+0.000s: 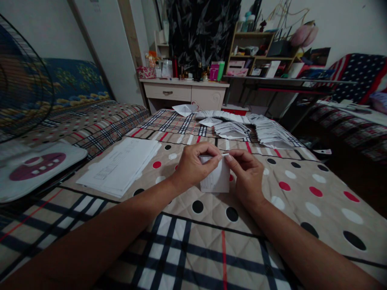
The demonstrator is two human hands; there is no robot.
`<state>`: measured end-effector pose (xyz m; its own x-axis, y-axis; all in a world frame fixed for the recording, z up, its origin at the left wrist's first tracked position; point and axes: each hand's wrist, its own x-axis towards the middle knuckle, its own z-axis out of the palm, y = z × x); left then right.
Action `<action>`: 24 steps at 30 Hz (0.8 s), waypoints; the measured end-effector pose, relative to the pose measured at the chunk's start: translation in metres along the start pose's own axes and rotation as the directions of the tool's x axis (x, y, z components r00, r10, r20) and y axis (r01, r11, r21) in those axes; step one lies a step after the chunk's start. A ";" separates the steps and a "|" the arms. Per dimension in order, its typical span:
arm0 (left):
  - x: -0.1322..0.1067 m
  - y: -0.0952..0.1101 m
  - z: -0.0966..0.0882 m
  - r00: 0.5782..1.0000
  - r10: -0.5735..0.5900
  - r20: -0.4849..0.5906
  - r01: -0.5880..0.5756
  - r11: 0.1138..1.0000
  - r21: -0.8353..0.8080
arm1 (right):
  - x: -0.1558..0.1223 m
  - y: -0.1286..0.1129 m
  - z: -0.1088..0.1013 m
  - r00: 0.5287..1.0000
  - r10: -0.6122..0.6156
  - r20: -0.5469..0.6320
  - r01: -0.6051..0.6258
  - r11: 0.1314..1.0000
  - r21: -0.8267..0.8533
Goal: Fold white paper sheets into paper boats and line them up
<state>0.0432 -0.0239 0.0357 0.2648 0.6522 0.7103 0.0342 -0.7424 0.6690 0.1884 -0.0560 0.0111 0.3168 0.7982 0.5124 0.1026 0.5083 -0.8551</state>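
A small folded sheet of paper [215, 177] is held upright just above the bed, faint print showing on its lower left. My left hand [196, 163] pinches its top edge between thumb and index finger. From the other side, my right hand [246, 173] grips the top right corner the same way, the two thumbs almost meeting. A narrow fold runs along the top, partly covered by my fingers. To the left lies a stack of printed paper sheets [121, 165], flat and slightly fanned.
Rows of folded papers [269, 131] lie on the far end of the bedspread [187, 209]. A fan [24, 80] and its white base [39, 169] stand at left. Behind the bed are a white dresser [172, 92] with bottles and a shelf [254, 34].
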 end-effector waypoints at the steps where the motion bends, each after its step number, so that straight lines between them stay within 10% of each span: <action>1: 0.000 0.000 0.000 1.000 -0.015 0.000 0.015 1.000 0.011 | 0.000 -0.001 0.000 1.000 -0.004 0.009 0.004 1.000 -0.024; 24: 0.008 -0.026 -0.012 0.892 -0.449 0.046 0.448 0.868 -0.212 | -0.002 0.004 -0.002 0.991 0.124 -0.047 -0.127 0.990 -0.061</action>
<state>0.0332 0.0026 0.0266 0.2655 0.9084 0.3231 -0.0557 -0.3201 0.9457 0.1899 -0.0557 0.0062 0.3708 0.8390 0.3983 0.1194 0.3822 -0.9163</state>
